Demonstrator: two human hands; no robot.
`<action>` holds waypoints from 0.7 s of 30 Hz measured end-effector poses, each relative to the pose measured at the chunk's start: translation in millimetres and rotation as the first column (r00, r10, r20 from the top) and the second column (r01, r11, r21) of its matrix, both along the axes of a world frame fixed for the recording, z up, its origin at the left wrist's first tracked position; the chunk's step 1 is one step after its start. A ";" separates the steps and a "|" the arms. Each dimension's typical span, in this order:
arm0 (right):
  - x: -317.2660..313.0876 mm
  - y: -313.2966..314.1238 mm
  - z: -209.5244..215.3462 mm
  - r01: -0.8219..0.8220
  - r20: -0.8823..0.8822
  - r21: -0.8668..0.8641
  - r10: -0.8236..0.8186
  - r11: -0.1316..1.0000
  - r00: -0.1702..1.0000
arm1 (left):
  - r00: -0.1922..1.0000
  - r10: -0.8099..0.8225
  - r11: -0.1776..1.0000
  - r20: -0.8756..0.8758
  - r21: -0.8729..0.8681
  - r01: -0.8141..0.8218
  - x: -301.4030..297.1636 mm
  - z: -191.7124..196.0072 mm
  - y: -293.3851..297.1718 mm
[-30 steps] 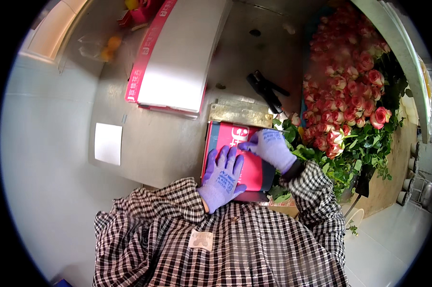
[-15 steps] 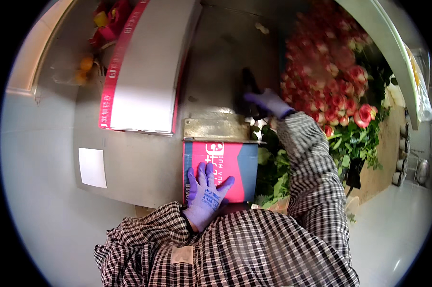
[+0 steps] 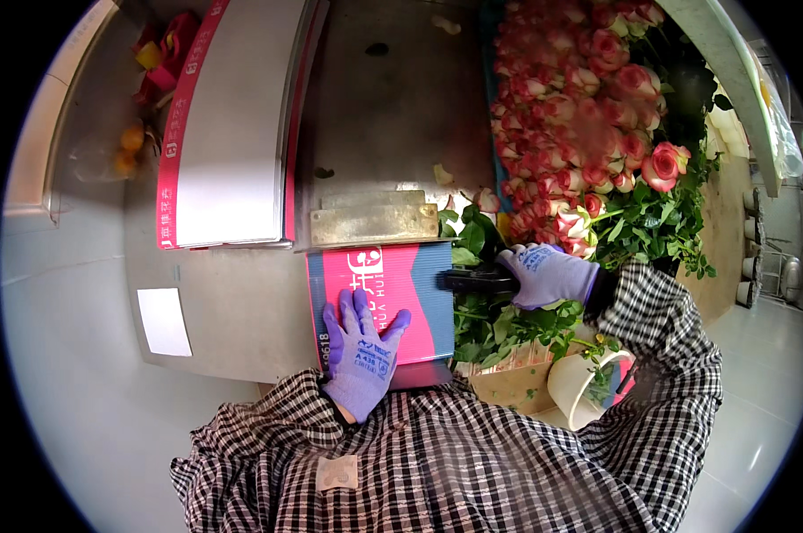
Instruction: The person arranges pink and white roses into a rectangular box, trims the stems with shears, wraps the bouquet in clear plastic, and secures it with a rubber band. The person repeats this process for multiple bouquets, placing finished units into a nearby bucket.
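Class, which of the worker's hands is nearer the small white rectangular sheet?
Left. The purple-gloved left hand lies on the pink-and-blue cardboard box, right of the sheet; the right hand, gripping the black tool, is farther right.

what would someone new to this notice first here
The mass of pink-and-cream roses filling the upper right would probably draw the eye first. Below it, the gloved right hand grips a black tool at the right edge of pink-and-blue cardboard, where the gloved left hand lies spread. White sheets with pink edging stand out at upper left.
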State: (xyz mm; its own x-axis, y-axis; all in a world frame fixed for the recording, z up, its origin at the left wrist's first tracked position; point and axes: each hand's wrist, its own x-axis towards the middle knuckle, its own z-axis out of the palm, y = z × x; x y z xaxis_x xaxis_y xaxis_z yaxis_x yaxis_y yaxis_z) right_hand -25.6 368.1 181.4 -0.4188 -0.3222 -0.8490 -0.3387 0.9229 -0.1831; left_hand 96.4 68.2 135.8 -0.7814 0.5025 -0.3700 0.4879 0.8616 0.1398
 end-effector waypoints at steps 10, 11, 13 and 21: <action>15.4 7.2 -28.1 0.095 0.005 -0.021 -0.095 0.995 0.995 | 1.000 0.020 0.999 -0.002 0.034 -0.020 -4.5 2.6 -0.8; 12.8 12.3 -30.2 0.154 0.071 -0.017 -0.152 0.988 0.986 | 0.998 0.013 0.999 -0.065 0.045 -0.010 -4.9 3.6 -2.9; 7.8 26.2 -26.4 0.358 0.206 -0.302 -0.307 0.883 0.929 | 0.999 -0.026 0.999 0.019 0.025 0.025 -10.7 9.9 -10.4; 105.5 -74.1 75.0 0.953 0.567 -0.279 -0.782 0.115 0.260 | 0.745 -0.505 0.862 0.435 0.222 0.455 -147.7 25.6 -61.7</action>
State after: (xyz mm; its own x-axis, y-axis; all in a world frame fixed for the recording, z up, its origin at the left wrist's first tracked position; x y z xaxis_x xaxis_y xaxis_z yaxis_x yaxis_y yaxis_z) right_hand 79.9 294.0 256.4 -0.5460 -0.2298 -0.8057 0.7637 0.2588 -0.5914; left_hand -51.3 6.5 161.4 -0.1736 0.8161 -0.5512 0.6881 0.5010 0.5250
